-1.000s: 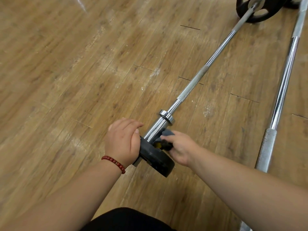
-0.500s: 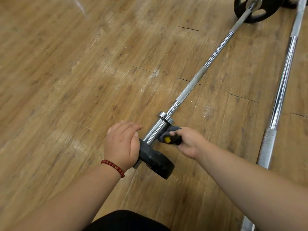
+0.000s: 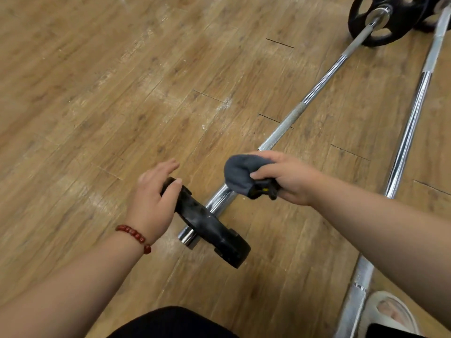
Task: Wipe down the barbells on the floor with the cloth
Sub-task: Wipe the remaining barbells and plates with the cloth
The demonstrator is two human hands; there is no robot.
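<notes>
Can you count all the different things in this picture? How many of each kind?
Barbells: 2
Black weight plates: 2 in plain view; a dark shape behind the far one may be a third
Grey cloth: 1
Red bead bracelet: 1
Pale sandal: 1
Total: 7

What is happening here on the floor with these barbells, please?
A person is cleaning gym bars on a wooden floor. Their right hand grips a grey cloth bunched over the chrome sleeve of the nearer barbell, just beyond its small black plate. Their left hand rests on that plate's rim with fingers straight, seemingly steadying it. A second barbell lies alongside to the right, untouched.
</notes>
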